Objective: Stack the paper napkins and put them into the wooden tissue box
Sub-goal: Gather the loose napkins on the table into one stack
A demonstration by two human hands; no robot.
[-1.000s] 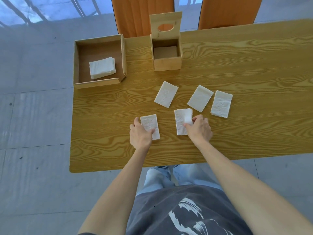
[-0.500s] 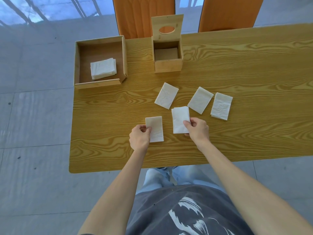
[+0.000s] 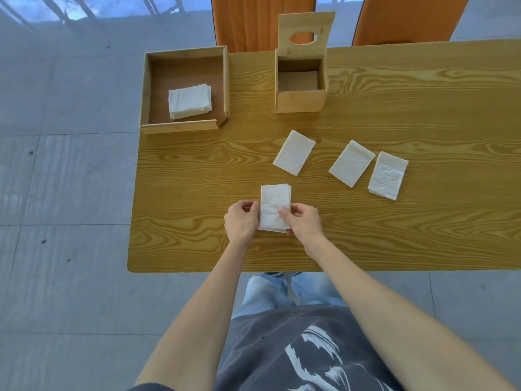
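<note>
Two white paper napkins lie one on top of the other as a small stack [image 3: 274, 206] near the table's front edge. My left hand [image 3: 241, 220] grips the stack's left edge and my right hand [image 3: 304, 221] grips its right edge, thumb on top. Three single napkins lie flat further back: one in the middle [image 3: 294, 156], one right of it [image 3: 351, 163], one at the far right [image 3: 388, 175]. The wooden tissue box [image 3: 300, 100] stands at the back with its lid, which has an oval hole, raised upright; its inside looks empty.
A shallow wooden tray [image 3: 225, 80] at the table's back left corner holds another pile of napkins [image 3: 189, 101]. Two orange chairs [image 3: 248, 21] stand behind the wooden table [image 3: 394, 235]. Grey floor tiles surround it.
The napkin in my right hand has moved left onto the napkin under my left hand. The two separate napkins are now one stack held between both hands.
</note>
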